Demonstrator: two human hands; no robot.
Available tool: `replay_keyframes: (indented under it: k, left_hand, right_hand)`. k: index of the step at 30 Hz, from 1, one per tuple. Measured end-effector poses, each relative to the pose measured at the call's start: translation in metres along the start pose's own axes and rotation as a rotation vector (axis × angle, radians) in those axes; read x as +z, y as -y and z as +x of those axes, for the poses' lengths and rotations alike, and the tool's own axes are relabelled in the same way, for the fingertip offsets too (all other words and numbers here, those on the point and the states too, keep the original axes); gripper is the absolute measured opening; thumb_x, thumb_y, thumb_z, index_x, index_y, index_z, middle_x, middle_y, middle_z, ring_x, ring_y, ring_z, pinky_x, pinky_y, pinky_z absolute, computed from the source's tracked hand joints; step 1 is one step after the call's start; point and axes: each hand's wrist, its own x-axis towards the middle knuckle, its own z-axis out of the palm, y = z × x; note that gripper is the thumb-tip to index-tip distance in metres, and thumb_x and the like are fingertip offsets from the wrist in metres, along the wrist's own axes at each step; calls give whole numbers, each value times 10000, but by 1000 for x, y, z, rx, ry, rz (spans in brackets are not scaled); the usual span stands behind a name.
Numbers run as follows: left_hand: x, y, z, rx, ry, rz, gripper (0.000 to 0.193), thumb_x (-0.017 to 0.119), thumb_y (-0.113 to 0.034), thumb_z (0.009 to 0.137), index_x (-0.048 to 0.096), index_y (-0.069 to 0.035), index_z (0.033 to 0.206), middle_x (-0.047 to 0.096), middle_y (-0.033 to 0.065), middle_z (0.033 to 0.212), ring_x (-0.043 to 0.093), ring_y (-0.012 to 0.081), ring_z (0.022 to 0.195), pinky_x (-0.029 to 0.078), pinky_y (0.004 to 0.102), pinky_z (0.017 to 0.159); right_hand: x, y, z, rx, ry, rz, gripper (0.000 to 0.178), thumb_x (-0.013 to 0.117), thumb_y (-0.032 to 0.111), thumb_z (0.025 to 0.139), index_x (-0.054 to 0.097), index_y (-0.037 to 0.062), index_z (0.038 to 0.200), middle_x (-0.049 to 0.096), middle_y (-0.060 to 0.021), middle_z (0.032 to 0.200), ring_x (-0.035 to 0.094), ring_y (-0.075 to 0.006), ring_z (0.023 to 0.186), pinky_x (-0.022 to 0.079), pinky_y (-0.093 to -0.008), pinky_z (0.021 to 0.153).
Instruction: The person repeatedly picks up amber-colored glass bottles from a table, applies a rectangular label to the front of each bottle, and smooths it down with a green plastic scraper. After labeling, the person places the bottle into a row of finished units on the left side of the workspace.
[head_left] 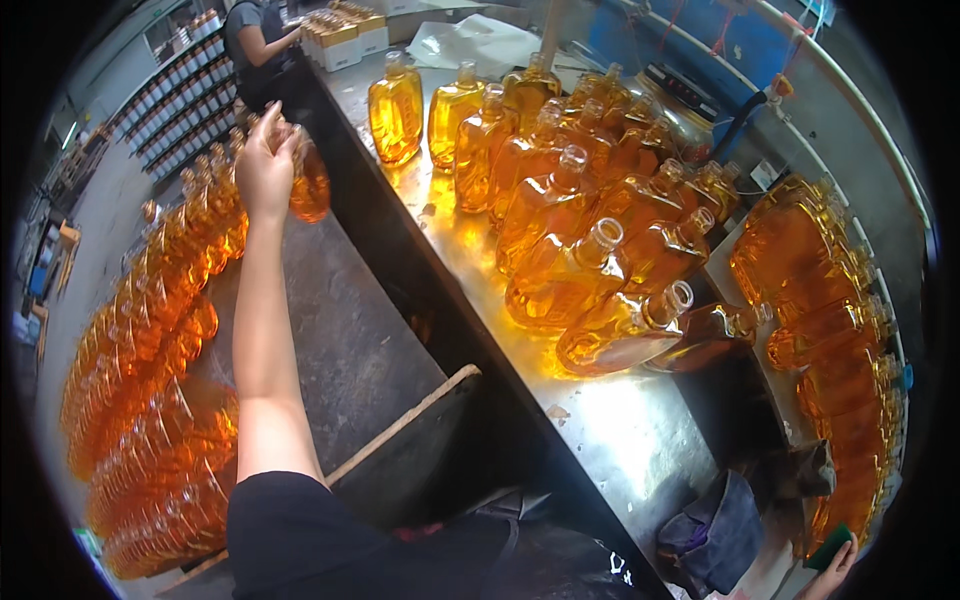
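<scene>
My left hand (265, 165) reaches far out to the left and grips the top of an amber bottle (311, 186), held above the dark floor beside a big block of the same bottles (150, 350). Only the fingers of my right hand (836, 572) show, at the lower right rim. They touch a small green pad (829, 547), and I cannot tell whether they grip it. Several open-necked bottles of amber liquid (560, 230) stand and lean together on the steel table (620, 430).
More amber bottles (830, 330) fill the shelf at the right. A dark cloth (715, 525) lies at the table's near end. A wooden bar (400, 425) runs below the table. Another person (255, 40) stands at the far end by white boxes (340, 35).
</scene>
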Motion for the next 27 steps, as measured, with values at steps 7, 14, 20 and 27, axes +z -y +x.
replay_keyframes:
  k: [7,14,20,27]
  left_hand:
    - [-51,-260,-106,419,548,-1075,367,546,71,893,610,-5,1247,716,130,987,720,208,923,582,308,811]
    - [15,-441,-238,-20,1315,-2000,403,663,2,856,545,97,1229,698,177,936,698,188,815,558,294,722]
    - [13,-499,-349,-238,1582,-1574,797,696,-214,900,226,0,1507,467,221,1424,521,295,1269,439,403,1054]
    - [66,-510,-415,-659,1802,-1316,599,646,-242,939,375,42,1392,519,239,1332,588,316,1173,478,410,1000]
  right_hand:
    - [24,66,-40,185,741,666,381,541,372,969,640,8,1016,521,-18,638,452,-122,523,361,-234,499]
    - [60,72,-105,-84,1057,683,1124,772,730,647,438,-35,1399,599,-109,1245,592,-178,1078,482,-325,913]
    - [15,42,-115,479,873,1019,735,758,412,831,458,-24,1341,604,-125,1231,612,-194,1059,501,-334,887]
    - [-20,-41,-90,423,841,430,238,626,170,958,709,-7,1094,683,-28,756,615,-57,700,478,-215,636]
